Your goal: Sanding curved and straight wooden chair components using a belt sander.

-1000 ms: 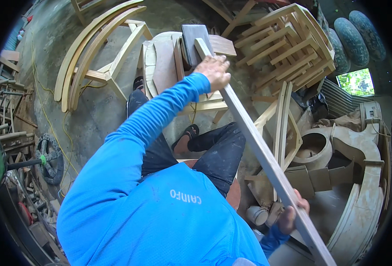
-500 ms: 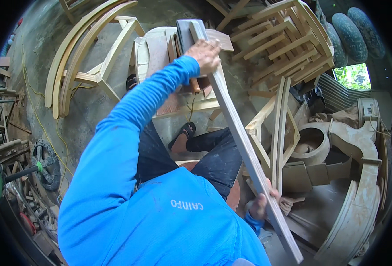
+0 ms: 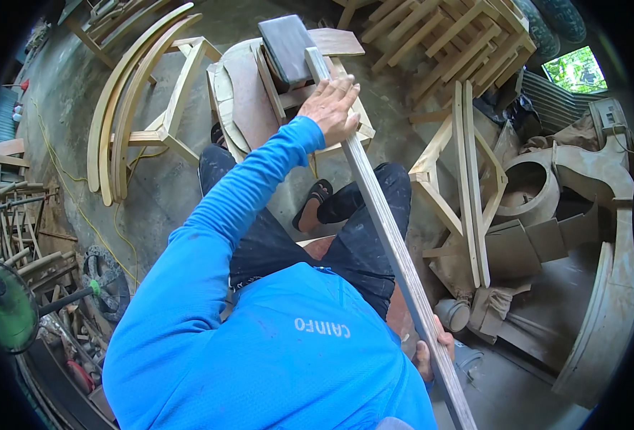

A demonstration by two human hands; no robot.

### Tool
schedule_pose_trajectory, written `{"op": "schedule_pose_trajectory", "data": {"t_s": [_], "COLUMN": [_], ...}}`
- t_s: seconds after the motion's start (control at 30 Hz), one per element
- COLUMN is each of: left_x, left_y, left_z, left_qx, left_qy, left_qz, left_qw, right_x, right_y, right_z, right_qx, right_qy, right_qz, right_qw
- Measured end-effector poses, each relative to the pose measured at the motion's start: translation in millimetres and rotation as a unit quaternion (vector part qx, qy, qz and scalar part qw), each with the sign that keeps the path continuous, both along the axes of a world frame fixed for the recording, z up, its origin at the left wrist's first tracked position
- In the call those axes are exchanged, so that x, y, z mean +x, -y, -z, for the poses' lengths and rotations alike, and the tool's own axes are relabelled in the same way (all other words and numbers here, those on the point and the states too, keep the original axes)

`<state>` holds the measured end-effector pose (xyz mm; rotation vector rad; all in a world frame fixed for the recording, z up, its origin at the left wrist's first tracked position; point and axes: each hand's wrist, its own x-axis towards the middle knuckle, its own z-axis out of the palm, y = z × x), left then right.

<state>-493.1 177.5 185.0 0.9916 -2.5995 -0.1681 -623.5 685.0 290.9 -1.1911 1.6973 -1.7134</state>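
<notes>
A long wooden strip (image 3: 388, 229) runs slantwise from the far middle down past my right side. My left hand (image 3: 331, 111) lies over its far part, back of the hand up, fingers bent across the wood. My right hand (image 3: 434, 351) grips the strip lower down, thumb on one side and fingers on the other. Right by the strip's far end is a dark grey flat rectangular block (image 3: 286, 49), tilted. Behind my left hand stands a wooden frame with a pale curved panel (image 3: 244, 93).
Curved wooden frames (image 3: 141, 93) stand at far left, with a yellow cord (image 3: 62, 172) on the floor. Slatted wooden frames (image 3: 460, 43) are stacked at far right. Paired upright strips (image 3: 471, 193) lean nearer, beside a large curved form (image 3: 603, 172). A green-hubbed wheel (image 3: 105, 283) is at left.
The view has shifted slightly. The grey block now sits turned away from the strip's far end. My right hand has closed more plainly round the strip, and the strip has slid a little toward me.
</notes>
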Motion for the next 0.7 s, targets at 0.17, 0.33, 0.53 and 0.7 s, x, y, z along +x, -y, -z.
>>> {"op": "schedule_pose_trajectory", "data": {"t_s": [0.17,0.33,0.53,0.7], "left_x": [4,-1,1,22], "left_y": [44,-5,19,91], "left_z": [8,-4,-8,-6], "left_qx": [-0.052,0.004,-0.005,0.016], "left_qy": [-0.025,0.011,0.038,0.056], "left_qz": [0.015,-0.014,-0.027,-0.041], "left_qw": [0.998,1.0,0.999,0.997], "right_x": [-10,-26,-26,-9], "right_y": [44,1,20,91], "right_z": [12,-10,1,40], "right_qx": [0.009,0.027,0.017,-0.027], "right_qy": [-0.011,0.017,0.068,0.026], "right_qz": [0.013,0.015,0.003,0.004], "right_qw": [1.0,0.999,0.998,0.999]}}
